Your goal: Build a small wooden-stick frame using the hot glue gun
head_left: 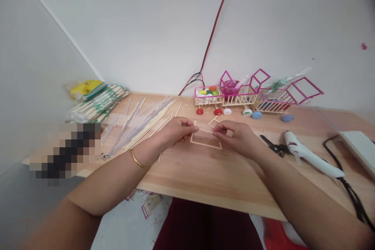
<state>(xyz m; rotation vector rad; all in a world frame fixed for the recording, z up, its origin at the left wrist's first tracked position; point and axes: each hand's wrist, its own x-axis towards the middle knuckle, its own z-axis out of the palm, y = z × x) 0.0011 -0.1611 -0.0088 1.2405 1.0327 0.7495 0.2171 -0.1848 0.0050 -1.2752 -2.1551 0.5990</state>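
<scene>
My left hand [179, 129] pinches one end of a thin wooden stick [206, 130] between thumb and fingers. At its other end my right hand [231, 134] is closed in a pinch as well. The stick lies level across the open side of a small frame of pale sticks [206, 145]; whether it touches the frame's sides I cannot tell. Just behind my right fingers is a smaller piece of joined sticks [213, 121], partly hidden.
Loose sticks [152, 125] and a bagged bundle [101, 103] lie left. Stick-built carts [238, 99] with bottle-cap wheels stand along the wall. Black-handled pliers [274, 146], a white glue gun [313, 158] with its cable and a white box [359, 152] are right.
</scene>
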